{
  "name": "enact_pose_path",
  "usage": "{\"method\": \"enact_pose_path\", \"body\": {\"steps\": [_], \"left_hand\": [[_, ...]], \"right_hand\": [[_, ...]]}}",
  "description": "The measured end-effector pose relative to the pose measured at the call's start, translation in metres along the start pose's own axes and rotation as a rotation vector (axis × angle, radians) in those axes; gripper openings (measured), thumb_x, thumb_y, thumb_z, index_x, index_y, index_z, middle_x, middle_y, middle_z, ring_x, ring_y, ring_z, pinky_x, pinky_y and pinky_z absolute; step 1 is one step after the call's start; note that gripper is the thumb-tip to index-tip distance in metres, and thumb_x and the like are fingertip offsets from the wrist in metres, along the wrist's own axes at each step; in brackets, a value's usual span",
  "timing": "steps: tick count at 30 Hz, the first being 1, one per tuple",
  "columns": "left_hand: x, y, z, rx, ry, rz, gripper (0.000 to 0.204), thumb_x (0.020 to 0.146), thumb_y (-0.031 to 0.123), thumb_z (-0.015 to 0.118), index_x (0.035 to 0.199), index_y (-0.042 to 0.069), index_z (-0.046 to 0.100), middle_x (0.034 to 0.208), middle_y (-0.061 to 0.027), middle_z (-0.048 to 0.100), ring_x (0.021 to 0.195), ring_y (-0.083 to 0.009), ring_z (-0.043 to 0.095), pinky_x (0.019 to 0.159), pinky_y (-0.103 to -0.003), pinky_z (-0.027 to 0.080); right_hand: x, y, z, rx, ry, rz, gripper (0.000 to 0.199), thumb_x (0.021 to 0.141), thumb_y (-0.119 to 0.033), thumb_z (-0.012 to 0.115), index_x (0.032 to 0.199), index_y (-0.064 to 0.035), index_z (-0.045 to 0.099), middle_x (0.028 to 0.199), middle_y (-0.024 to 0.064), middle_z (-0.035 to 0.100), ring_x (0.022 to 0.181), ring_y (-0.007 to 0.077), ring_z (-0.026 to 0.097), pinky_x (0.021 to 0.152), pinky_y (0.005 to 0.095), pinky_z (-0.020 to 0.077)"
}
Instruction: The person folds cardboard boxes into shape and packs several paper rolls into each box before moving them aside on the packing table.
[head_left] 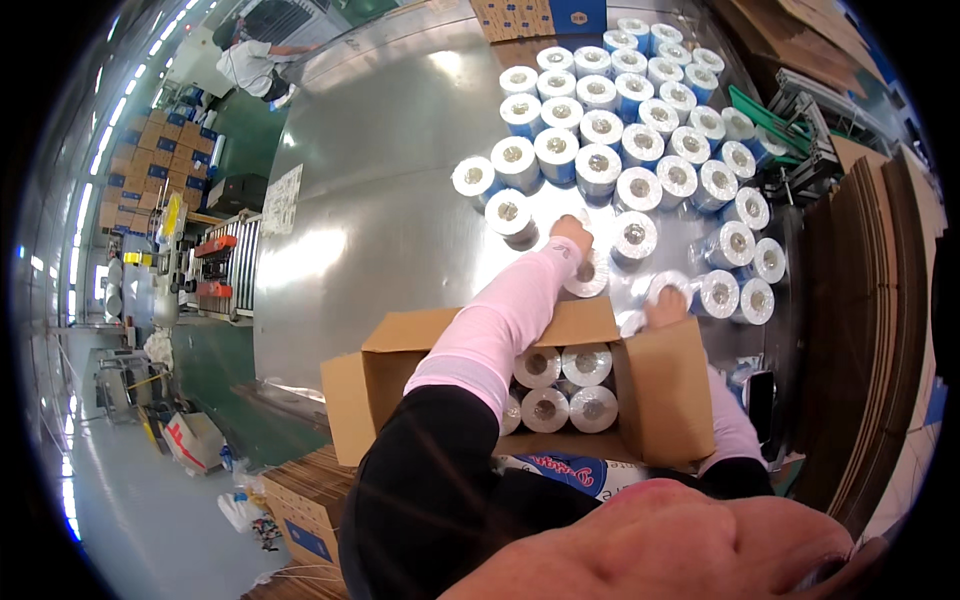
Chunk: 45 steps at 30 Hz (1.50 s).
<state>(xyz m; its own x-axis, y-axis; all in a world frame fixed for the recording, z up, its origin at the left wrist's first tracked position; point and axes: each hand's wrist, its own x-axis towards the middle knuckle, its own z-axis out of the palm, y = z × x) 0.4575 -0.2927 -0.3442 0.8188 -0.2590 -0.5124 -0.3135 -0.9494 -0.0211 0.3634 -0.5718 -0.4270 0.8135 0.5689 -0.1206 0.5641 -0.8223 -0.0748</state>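
Note:
My left hand (573, 236), in a pink sleeve, reaches over the open cardboard box (370, 385) and closes on a white roll (590, 275) standing on the shiny metal table (380, 180). My right hand (665, 306) grips another white roll (668, 287) just beyond the box's far right flap. Inside the box lie several white rolls (566, 385) with their cardboard cores facing up. A large cluster of blue-and-white wrapped rolls (620, 130) stands on the table beyond both hands.
Flat cardboard sheets (860, 330) are stacked along the right. Stacked cartons (150, 160) and a conveyor (225, 265) stand at the left on a green floor. A person in white (250, 65) works at the far end. More flat cartons (310, 505) lie beside the box, lower left.

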Motion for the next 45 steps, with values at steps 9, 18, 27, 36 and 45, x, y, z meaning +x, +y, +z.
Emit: {"method": "enact_pose_path", "body": {"steps": [9, 18, 27, 36, 45], "left_hand": [[-0.17, -0.132, -0.051, -1.509, 0.604, 0.042, 0.036, 0.08, 0.017, 0.077, 0.111, 0.003, 0.067, 0.1, -0.0049, 0.071, 0.091, -0.015, 0.065, 0.084, -0.028, 0.052], [-0.475, -0.134, -0.047, -0.948, 0.204, 0.258, 0.041, 0.068, 0.015, 0.079, 0.107, 0.007, 0.069, 0.101, -0.0075, 0.066, 0.098, -0.0234, 0.062, 0.089, -0.034, 0.049], [-0.412, -0.07, 0.114, -0.161, -0.187, 0.075, 0.043, 0.075, 0.023, 0.069, 0.117, 0.012, 0.068, 0.113, -0.0197, 0.062, 0.112, -0.0381, 0.055, 0.097, -0.042, 0.046], [-0.267, -0.11, -0.08, -0.841, 0.148, 0.046, 0.032, 0.088, 0.021, 0.066, 0.115, 0.006, 0.065, 0.089, -0.0066, 0.068, 0.084, -0.0154, 0.063, 0.08, -0.031, 0.052], [-0.031, -0.131, 0.009, -0.758, 0.14, -0.794, 0.076, 0.078, 0.046, 0.072, 0.135, 0.002, 0.048, 0.132, -0.0214, 0.057, 0.122, -0.0314, 0.057, 0.101, -0.037, 0.046]], "right_hand": [[0.023, 0.052, -0.133, 0.83, 0.14, 0.246, 0.038, 0.076, -0.033, 0.066, 0.108, -0.0124, 0.071, 0.108, 0.0215, 0.058, 0.106, 0.0391, 0.055, 0.092, 0.047, 0.0446], [0.005, -0.2, -0.316, 0.542, -0.354, -0.709, 0.039, 0.072, -0.033, 0.065, 0.105, -0.0153, 0.072, 0.105, 0.0192, 0.061, 0.101, 0.0374, 0.058, 0.086, 0.0448, 0.0485], [-0.057, -0.336, -0.143, 0.655, -0.202, -0.672, 0.047, 0.071, -0.026, 0.072, 0.115, -0.008, 0.067, 0.118, 0.0311, 0.054, 0.123, 0.0482, 0.045, 0.103, 0.0466, 0.0402], [-0.005, -0.147, -0.239, 0.661, 0.43, -0.098, 0.029, 0.081, -0.011, 0.059, 0.109, -0.0049, 0.066, 0.108, 0.0173, 0.065, 0.106, 0.0362, 0.058, 0.094, 0.0453, 0.0458], [0.118, 0.003, -0.156, 0.139, 0.117, 0.002, 0.055, 0.078, -0.005, 0.062, 0.131, -0.0214, 0.059, 0.146, 0.0169, 0.041, 0.142, 0.0371, 0.029, 0.114, 0.0455, 0.0305]]}}
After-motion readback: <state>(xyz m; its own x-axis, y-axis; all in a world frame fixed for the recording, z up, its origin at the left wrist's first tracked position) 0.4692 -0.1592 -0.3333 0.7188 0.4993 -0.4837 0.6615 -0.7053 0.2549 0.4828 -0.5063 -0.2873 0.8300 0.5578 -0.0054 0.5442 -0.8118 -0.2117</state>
